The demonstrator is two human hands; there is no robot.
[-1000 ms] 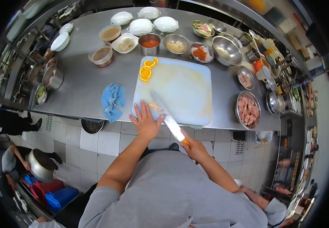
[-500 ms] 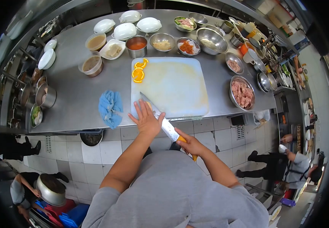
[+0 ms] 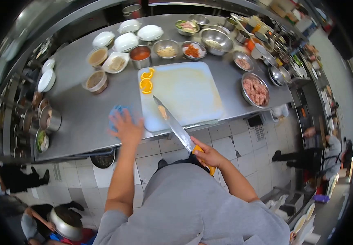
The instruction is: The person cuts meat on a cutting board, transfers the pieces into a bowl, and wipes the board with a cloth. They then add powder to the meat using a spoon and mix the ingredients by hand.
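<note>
My right hand (image 3: 207, 154) is closed around the orange-yellow handle of a large kitchen knife (image 3: 179, 132). Its blade points up and left across the near edge of the white cutting board (image 3: 193, 92). Close to the tip, a small beige piece (image 3: 162, 112) shows along the blade. My left hand (image 3: 128, 127), slightly blurred, reaches over a crumpled blue cloth (image 3: 118, 111) with fingers spread, partly covering it. Cut orange slices (image 3: 146, 85) lie at the board's left edge.
Behind the board stand a pot of red sauce (image 3: 140, 57), a bowl of orange-red shreds (image 3: 193, 50) and white lidded dishes (image 3: 126, 42). A bowl of raw meat (image 3: 255, 90) sits at right, plastic tubs (image 3: 96, 81) at left. Other people stand at both sides, one holding a large pot (image 3: 67, 223).
My left hand has left the blade and moved left onto the blue cloth, opening a view of the beige piece. The right hand keeps its grip. The camera view has shifted and turned slightly.
</note>
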